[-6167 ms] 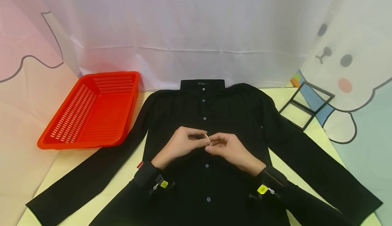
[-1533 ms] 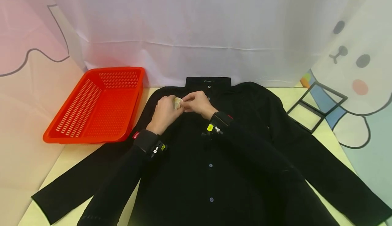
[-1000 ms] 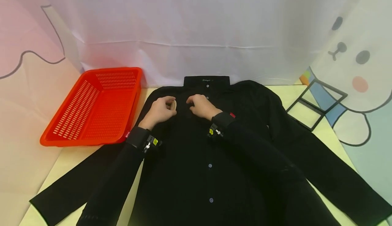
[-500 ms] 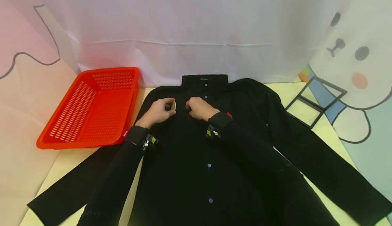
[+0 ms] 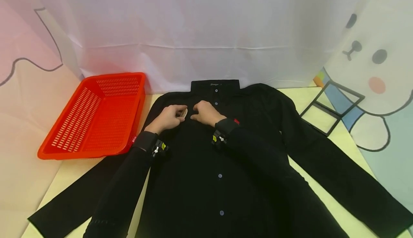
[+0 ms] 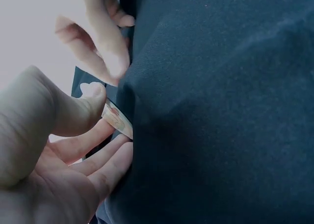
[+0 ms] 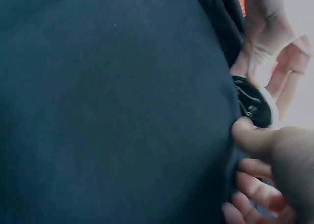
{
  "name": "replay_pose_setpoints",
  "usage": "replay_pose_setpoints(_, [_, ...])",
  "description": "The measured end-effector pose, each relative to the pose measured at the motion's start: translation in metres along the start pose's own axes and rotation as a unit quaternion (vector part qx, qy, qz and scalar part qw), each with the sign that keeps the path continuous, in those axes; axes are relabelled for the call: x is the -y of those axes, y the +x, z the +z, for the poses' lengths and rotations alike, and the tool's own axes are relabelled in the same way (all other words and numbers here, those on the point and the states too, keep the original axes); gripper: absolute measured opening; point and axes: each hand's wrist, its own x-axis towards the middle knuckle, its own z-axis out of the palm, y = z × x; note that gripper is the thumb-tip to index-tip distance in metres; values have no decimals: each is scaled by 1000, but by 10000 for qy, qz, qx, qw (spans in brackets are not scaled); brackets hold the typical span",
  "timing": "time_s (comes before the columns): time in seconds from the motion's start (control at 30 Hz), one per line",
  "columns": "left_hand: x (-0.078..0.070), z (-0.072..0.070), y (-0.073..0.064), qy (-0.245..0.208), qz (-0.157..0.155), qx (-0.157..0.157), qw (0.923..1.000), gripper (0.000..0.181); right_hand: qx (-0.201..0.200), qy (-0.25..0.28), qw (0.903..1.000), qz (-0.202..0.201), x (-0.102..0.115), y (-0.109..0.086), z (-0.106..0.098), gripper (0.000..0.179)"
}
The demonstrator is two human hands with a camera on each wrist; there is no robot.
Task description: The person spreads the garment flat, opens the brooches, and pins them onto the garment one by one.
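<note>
A black button-up shirt [image 5: 190, 166] lies spread out with its collar at the back. Over its upper left chest, my left hand [image 5: 168, 117] pinches a small round pin badge [image 5: 184, 113] between thumb and fingers. The badge stands tilted on edge; in the right wrist view its black back [image 7: 255, 104] shows a thin metal pin. Just right of it, my right hand [image 5: 208, 113] is low over the shirt, thumb and fingers apart. In the right wrist view its thumb [image 7: 250, 136] lies close below the badge; whether it touches cloth is hard to tell.
A red plastic basket [image 5: 111, 123] stands at the left, partly over the shirt's sleeve. At the right, a black two-panel frame [image 5: 327, 110] lies near the other sleeve. A white cloth backdrop [image 5: 206, 23] hangs behind the pale yellow table [image 5: 298, 96].
Both hands have moved from the shirt's middle to its upper left chest. My right hand has let go of the badge and its thumb has spread from its fingers; the badge has tilted.
</note>
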Motion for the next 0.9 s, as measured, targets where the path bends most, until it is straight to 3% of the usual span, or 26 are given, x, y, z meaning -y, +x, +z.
replay_pose_setpoints(0.2, [1, 1, 1, -171, 42, 12, 9998, 53, -425, 347, 9973, 480, 7, 5, 13, 39])
replay_pose_setpoints(0.47, [-1, -1, 0, -287, 98, 53, 9995, 53, -603, 467, 9958, 502, 11, 4, 21, 12])
replay_pose_setpoints(0.9, [-5, -2, -2, -191, 287, 14, 9994, 54, -734, 757, 9942, 195, 7, 2, 19, 12])
